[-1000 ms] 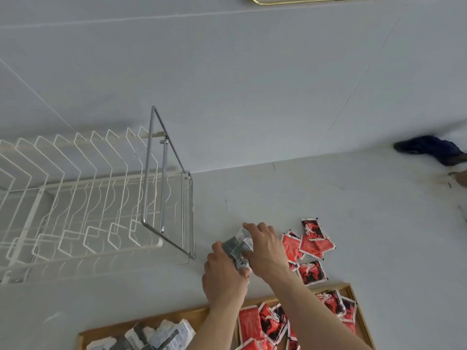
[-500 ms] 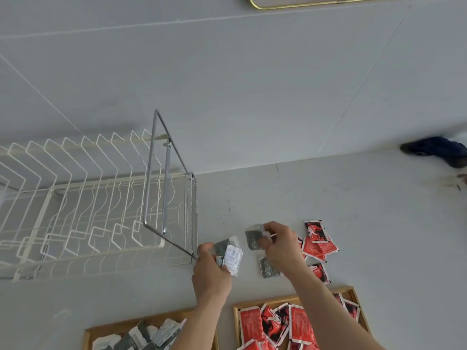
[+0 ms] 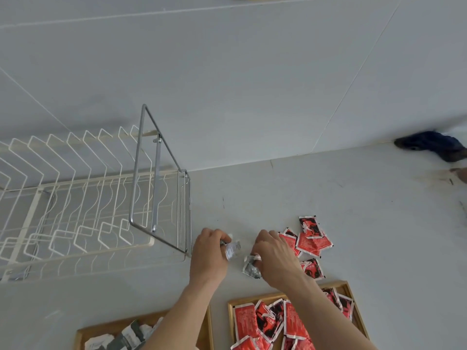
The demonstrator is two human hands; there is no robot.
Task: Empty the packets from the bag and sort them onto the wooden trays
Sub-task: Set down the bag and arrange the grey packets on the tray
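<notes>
wire rack blocks left, red packets crowd right, bare counter beyond

Red packets are spread flat on the white counter, some overlapping. More red packets are piled in the right wooden tray. Grey and white packets are piled in the left wooden tray. A silver packet and a crumpled grey packet are held just above the counter.

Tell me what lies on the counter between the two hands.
Head view: only bare grey counter separates the left hand from the right hand; each grips silver packets poking into that gap.
</notes>
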